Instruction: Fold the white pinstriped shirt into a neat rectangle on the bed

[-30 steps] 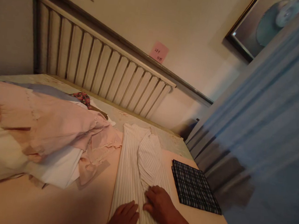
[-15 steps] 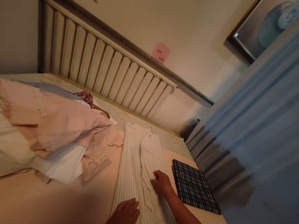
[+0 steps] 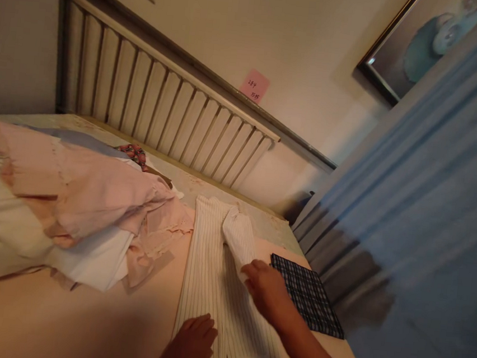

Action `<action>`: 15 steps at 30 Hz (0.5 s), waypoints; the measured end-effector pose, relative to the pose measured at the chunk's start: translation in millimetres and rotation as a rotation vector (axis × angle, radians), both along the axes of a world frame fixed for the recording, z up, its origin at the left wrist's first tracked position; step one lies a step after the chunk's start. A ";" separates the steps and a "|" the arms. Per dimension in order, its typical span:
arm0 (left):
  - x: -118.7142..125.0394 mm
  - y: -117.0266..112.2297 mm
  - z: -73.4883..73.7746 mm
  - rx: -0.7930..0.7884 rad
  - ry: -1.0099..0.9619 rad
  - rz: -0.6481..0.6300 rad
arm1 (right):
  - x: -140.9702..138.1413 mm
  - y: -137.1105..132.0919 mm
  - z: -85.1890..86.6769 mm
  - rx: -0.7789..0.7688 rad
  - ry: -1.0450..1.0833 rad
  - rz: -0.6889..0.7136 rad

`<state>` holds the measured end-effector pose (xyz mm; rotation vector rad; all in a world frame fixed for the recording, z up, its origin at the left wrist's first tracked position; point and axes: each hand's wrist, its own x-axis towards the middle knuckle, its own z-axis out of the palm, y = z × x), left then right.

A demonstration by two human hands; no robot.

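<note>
A white striped shirt point(image 3: 208, 255) lies lengthwise on the bed, partly folded, with one sleeve point(image 3: 240, 230) laid over its body. Near the middle of that sleeve, my right hand point(image 3: 264, 285) is closed on the cloth and holds it raised off the layer below. My left hand point(image 3: 193, 338) rests on the shirt's near left part, fingers stretched out and lying flat. The shirt's near end runs out of the bottom of the view.
To the left is a heap of pink and white clothes point(image 3: 93, 193). A folded dark plaid cloth point(image 3: 311, 298) lies right of the shirt. Behind the bed stands a radiator point(image 3: 166, 99); a blue curtain point(image 3: 428, 220) hangs at the right.
My right hand has lifted the sleeve, whose cuff end no longer lies flat on the shirt. The left hand has stayed nearly in place.
</note>
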<state>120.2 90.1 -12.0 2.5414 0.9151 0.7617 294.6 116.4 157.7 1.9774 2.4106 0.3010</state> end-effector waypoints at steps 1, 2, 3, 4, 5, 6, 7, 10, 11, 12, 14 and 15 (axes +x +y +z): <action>0.7 -0.3 -0.8 0.010 -0.033 0.028 | -8.6 -6.7 -7.9 -0.072 0.033 0.043; 1.5 -0.7 -1.5 0.013 -0.064 0.052 | -15.3 -12.5 -16.9 -0.168 0.100 0.095; 2.2 -1.1 -1.9 0.008 -0.090 0.074 | -19.6 -16.8 -26.0 -0.274 0.190 0.135; 2.8 -1.4 -1.9 -0.007 -0.107 0.089 | -21.4 -19.4 -34.4 -0.355 0.284 0.154; 3.2 -1.8 -1.5 -0.027 -0.118 0.101 | -20.7 -19.8 -41.8 -0.392 0.375 0.153; 3.3 -2.0 -0.8 -0.048 -0.123 0.110 | -17.6 -18.3 -48.4 -0.375 0.456 0.128; 3.1 -2.3 0.0 -0.066 -0.124 0.118 | -12.8 -14.9 -54.8 -0.305 0.520 0.090; 2.0 -2.8 0.6 -0.109 -0.136 0.174 | 5.7 0.0 -79.3 0.018 0.592 0.009; 1.7 -3.0 0.0 -0.115 -0.142 0.195 | 11.0 4.5 -90.9 0.091 0.573 0.006; 1.6 -3.2 -1.0 -0.117 -0.145 0.217 | 15.3 8.1 -104.1 0.137 0.538 0.013; 1.7 -3.6 -3.3 -0.092 -0.140 0.249 | 20.0 11.7 -132.4 0.134 0.457 0.043; 2.0 -3.8 -4.1 -0.074 -0.133 0.254 | 20.7 12.2 -145.5 0.116 0.429 0.049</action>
